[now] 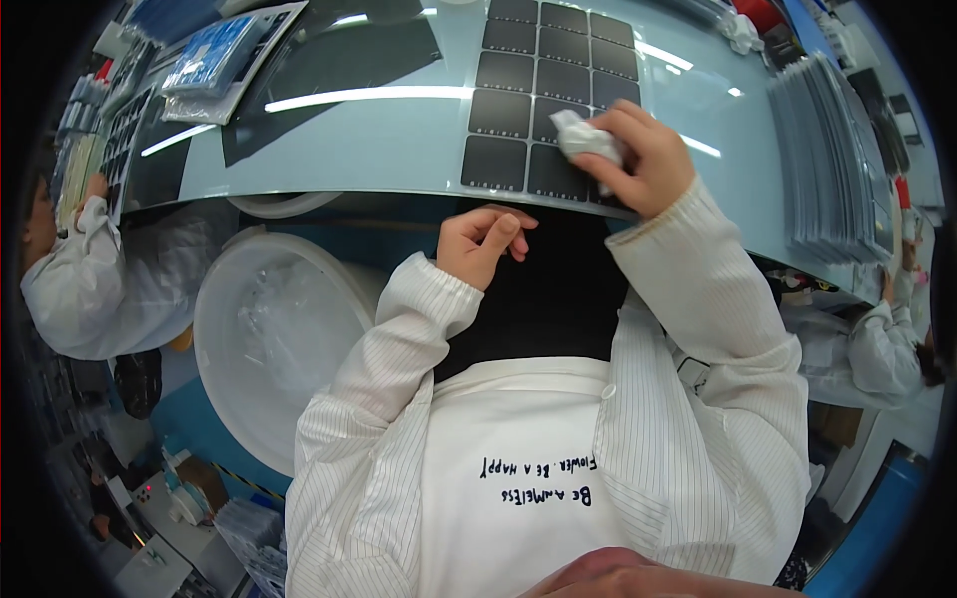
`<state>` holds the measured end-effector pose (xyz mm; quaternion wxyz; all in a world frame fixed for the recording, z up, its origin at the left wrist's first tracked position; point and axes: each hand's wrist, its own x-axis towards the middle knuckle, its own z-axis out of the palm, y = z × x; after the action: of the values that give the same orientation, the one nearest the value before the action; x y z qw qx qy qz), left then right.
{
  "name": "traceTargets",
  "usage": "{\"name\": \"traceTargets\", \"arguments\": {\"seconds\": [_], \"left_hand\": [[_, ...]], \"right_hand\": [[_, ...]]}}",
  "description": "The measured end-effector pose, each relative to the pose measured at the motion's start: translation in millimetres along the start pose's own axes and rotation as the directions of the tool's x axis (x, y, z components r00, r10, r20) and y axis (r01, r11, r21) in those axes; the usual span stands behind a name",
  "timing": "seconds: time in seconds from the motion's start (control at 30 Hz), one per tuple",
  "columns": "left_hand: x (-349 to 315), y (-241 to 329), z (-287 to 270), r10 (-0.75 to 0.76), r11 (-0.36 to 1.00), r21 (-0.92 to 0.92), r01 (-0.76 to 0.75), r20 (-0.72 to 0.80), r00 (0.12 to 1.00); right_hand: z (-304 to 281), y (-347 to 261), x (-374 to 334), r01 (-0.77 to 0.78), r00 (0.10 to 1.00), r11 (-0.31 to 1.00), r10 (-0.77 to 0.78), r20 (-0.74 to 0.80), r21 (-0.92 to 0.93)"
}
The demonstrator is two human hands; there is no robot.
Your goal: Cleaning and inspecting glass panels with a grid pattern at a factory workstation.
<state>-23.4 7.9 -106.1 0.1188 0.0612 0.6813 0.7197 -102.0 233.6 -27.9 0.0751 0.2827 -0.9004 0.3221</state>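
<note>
A sheet of dark rectangular panels (501, 112), split into a grid by pale lines, lies flat at the table's near edge. My right hand (646, 159) is closed around a crumpled white wipe (586, 138) over the right-hand columns of this sheet. The wipe and fingers cover some panels; whether the wipe presses on the surface is hard to tell. My left hand (484, 242) is just off the table edge, below the sheet, with its fingers loosely curled in and the thumb over them. Nothing shows in it.
Stacked clear sheets (832, 164) stand on the table's right. At the far left, a blue packet (214, 52) lies beside a dark sheet (344, 70). A large white tub (224, 329) holding clear plastic is under the edge at left. People work at both sides.
</note>
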Motion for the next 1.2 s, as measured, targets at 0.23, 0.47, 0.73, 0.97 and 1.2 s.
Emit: {"name": "traceTargets", "arguments": {"seconds": [0.23,0.47,0.73,0.97,1.2], "left_hand": [[7.7,27.3,17.8,-0.158,0.977,-0.141,0.16,0.029,0.987],[10.5,45.5,22.6,-0.423,0.899,-0.147,0.413,-0.047,0.905],[2.9,52.5,19.4,-0.35,0.925,-0.16,0.345,-0.003,0.937],[-13.9,65.0,41.2,-0.417,0.87,-0.17,0.463,0.246,0.875],[-14.8,67.1,44.5,-0.218,0.889,-0.115,0.442,0.743,0.633]], "right_hand": [[-80.2,68.6,-46.3,-0.373,0.901,0.9,0.293,-0.32,-0.224],[-101.2,73.2,-62.2,-0.602,0.743,0.725,0.355,-0.568,-0.335],[-73.8,-36.7,-66.8,-0.605,0.783,0.717,0.456,0.423,0.347],[-10.9,-52.2,-91.1,-0.667,0.649,0.024,0.511,0.564,0.745],[-47.3,-43.4,-93.5,-0.406,0.626,0.394,0.777,-0.063,0.824]]}}
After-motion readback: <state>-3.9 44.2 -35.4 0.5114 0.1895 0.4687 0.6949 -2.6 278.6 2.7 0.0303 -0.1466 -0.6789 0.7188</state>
